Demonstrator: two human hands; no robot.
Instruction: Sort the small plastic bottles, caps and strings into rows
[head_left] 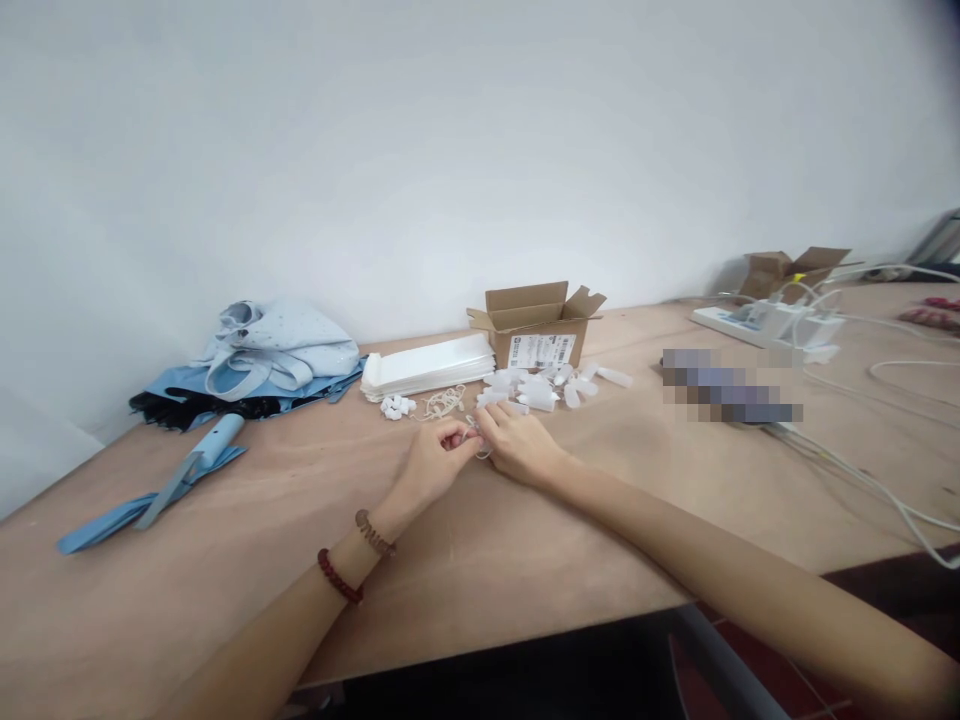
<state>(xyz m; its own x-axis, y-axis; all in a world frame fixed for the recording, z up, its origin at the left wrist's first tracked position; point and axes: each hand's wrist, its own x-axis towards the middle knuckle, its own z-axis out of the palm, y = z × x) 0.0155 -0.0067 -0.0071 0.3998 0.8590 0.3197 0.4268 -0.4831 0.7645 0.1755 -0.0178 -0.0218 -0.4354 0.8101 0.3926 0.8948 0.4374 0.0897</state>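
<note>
My left hand point(433, 462) and my right hand point(519, 445) meet on the wooden table point(525, 560), fingertips pinched together on a small pale stringy piece point(474, 436) between them. Both hands are closed in a pinch. Just beyond them lie a loose bundle of thin cord point(442, 402), a few small white plastic pieces point(396, 406) and a scatter of small clear plastic bags point(544, 388). A stack of white flat bags point(427, 366) lies behind those. My left wrist wears two bead bracelets point(352, 560).
An open cardboard box point(536, 325) with a label stands at the back. A light blue folded umbrella and cloth point(262, 365) lie at the left, with a blue sleeve point(161, 487). A power strip with white cables point(772, 322) and another box point(795, 268) sit at the right.
</note>
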